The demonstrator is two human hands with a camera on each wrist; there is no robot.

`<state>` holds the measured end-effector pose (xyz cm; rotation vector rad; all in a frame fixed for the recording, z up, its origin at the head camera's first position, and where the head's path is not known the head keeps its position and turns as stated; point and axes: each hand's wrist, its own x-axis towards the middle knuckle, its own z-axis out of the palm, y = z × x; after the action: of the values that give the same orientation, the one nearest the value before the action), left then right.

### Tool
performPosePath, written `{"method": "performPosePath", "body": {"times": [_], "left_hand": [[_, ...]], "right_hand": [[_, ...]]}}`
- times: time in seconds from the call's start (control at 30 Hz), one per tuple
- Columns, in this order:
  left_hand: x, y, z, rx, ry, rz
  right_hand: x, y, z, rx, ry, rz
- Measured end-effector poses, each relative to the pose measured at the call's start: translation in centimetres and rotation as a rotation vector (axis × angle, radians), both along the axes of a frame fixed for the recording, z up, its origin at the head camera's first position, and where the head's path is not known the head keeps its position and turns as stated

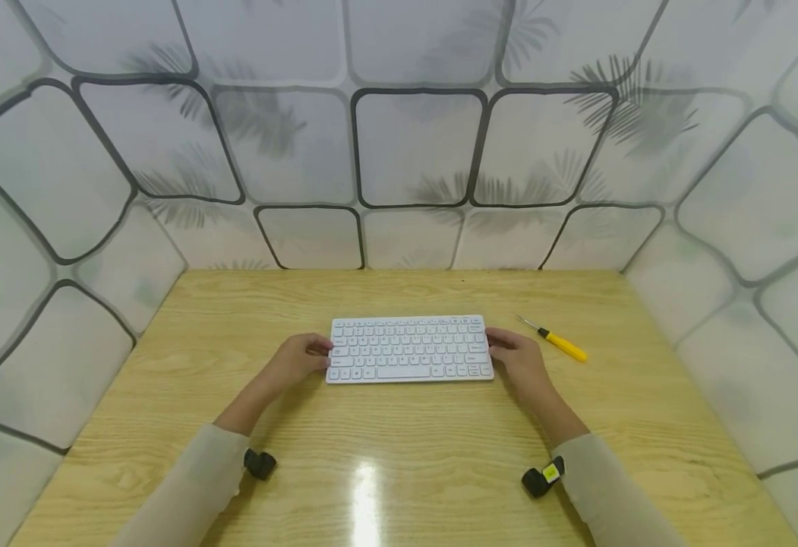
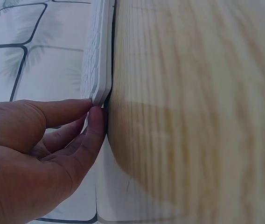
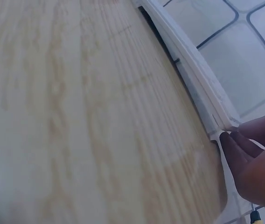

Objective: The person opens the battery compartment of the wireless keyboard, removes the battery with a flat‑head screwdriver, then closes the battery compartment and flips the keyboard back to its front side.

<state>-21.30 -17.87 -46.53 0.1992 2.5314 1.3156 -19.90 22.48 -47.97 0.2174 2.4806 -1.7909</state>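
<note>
Keyboard (image 1: 408, 351) is lying centrally on the bench (image 1: 412, 429), left hand (image 1: 298, 360) and right hand (image 1: 520, 362) pinching its ends. Shallow edge grips may be risking a slip, should either side be pulling unevenly.

From where I stood, the person's left arm (image 1: 190, 486) rose from the lower left of the frame and the right arm (image 1: 620, 494) from the lower right, slanting inward, pale sleeves ending short of bare wrists. The left grip (image 1: 296, 358) sat just left of centre, the right grip (image 1: 522, 363) right of centre. Both had bent fingers and thumb in a pinch. The left-wrist view showed the left fingertips (image 2: 96, 116) close together at lower left; the right-wrist view cut the right hand off at its edge.
</note>
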Motion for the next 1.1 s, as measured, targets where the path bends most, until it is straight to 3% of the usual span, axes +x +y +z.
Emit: {"method": "performPosePath", "body": {"times": [0.27,0.63,0.9,1.1], "left_hand": [[0.09,-0.15,-0.02,-0.007,0.006,0.003],[-0.03,-0.29,-0.27,-0.011,0.013,0.001],[0.1,-0.3,-0.27,-0.006,0.008,0.032],[0.04,0.32,-0.25,-0.02,0.083,0.06]], "right_hand": [[0.23,0.23,-0.03,-0.166,0.014,0.006],[0.03,0.25,0.02,-0.562,-0.062,-0.058],[0.19,0.19,0.08,-0.665,-0.057,-0.065],[0.26,0.21,0.32,-0.687,-0.033,-0.052]]}}
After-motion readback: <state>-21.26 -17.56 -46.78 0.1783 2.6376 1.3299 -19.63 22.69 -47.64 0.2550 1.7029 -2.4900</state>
